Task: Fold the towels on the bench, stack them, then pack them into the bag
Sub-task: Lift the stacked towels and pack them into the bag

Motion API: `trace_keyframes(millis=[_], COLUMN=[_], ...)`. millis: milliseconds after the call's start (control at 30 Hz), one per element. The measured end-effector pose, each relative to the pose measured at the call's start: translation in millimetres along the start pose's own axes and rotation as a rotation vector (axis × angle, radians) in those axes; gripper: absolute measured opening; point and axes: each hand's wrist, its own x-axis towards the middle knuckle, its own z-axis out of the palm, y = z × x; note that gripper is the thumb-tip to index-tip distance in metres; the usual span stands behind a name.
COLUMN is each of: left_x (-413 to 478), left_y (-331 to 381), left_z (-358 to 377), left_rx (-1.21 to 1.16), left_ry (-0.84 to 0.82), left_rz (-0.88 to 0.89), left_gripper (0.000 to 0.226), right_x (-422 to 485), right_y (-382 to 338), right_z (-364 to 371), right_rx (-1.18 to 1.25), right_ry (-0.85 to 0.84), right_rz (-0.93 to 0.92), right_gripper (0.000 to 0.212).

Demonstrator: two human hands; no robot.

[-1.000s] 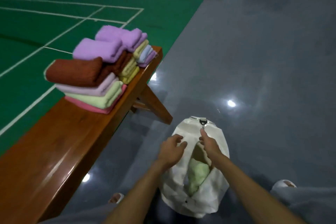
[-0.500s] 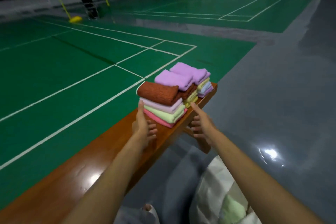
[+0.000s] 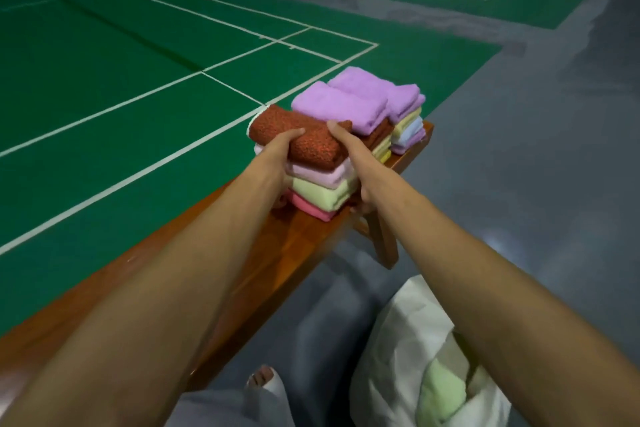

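Observation:
A near stack of folded towels point(image 3: 320, 189) sits on the wooden bench point(image 3: 270, 253): a rust-brown towel point(image 3: 311, 142) on top, then pink, pale green and coral ones. My left hand point(image 3: 277, 152) grips the stack's left side, thumb over the brown towel. My right hand point(image 3: 349, 163) clasps its right side, thumb on top and fingers down by the bottom towel. Behind it stand more stacks topped with purple towels point(image 3: 346, 106). The white bag point(image 3: 408, 340) lies open on the floor at lower right, a green towel point(image 3: 443, 392) inside.
The bench's far end and its leg point(image 3: 384, 246) lie just beyond the stacks. Green court with white lines spreads to the left, grey floor point(image 3: 519, 166) to the right. My foot point(image 3: 265, 381) in a white slipper rests beside the bag.
Both hands left the bag's opening, reached up to the bench and closed around the near stack from both sides. The view swung from the bag to the towels.

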Motion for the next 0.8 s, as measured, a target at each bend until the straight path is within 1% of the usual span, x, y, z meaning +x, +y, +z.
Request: trace_keyframes(millis=[33, 100, 167, 200, 267, 333, 367, 400, 467, 533, 567, 667, 700, 767, 800], left_x=[3, 10, 9, 6, 0, -13, -15, -16, -19, -23, -29, -59, -68, -82, -89], left_y=[-3, -10, -15, -17, -21, -29, -36, -42, -54, -68, -74, -89, -97, -116, -126], left_z=[2, 5, 6, 7, 8, 9, 9, 9, 9, 13, 17, 35, 42, 56, 64], left_rx=[-0.043, -0.101, -0.115, -0.109, -0.102, -0.114, -0.133, -0.166, -0.27, -0.305, -0.305, -0.33, -0.336, -0.287, -0.254], left_ry=[0.044, 0.118, 0.139, 0.139, 0.108, 0.07, 0.061, 0.052, 0.075, 0.093, 0.102, 0.112, 0.074, 0.018, -0.023], left_rz=[0.047, 0.076, 0.077, 0.081, 0.059, 0.029, 0.021, 0.015, 0.031, 0.048, 0.06, 0.153, 0.167, 0.174, 0.163], left_gripper=[0.045, 0.048, 0.054, 0.052, 0.039, 0.024, 0.019, 0.018, 0.034, 0.059, 0.066, 0.061, 0.063, 0.061, 0.059], right_x=[3, 5, 7, 6, 0, -7, -10, -13, -21, -27, -31, -47, -54, -64, -68], right_y=[-1, 0, 6, 9, 14, 18, 21, 25, 33, 44, 49, 71, 79, 94, 101], right_z=[4, 7, 7, 4, -2, -10, -15, -19, -27, -37, -44, -74, -88, -125, -146], right_rx=[-0.02, -0.05, -0.035, -0.023, -0.012, -0.014, -0.015, -0.02, 0.006, 0.043, 0.053, 0.089, 0.102, 0.144, 0.169], right_ry=[-0.002, 0.001, 0.033, 0.042, 0.035, 0.0, -0.028, -0.05, -0.064, -0.091, -0.109, -0.193, -0.227, -0.293, -0.304], right_rz=[0.005, 0.024, 0.027, 0.018, 0.011, 0.019, 0.021, 0.021, 0.003, -0.009, -0.012, -0.032, -0.041, -0.053, -0.036], right_gripper=[0.083, 0.075, 0.072, 0.072, 0.07, 0.061, 0.058, 0.059, 0.063, 0.065, 0.066, 0.073, 0.071, 0.051, 0.049])
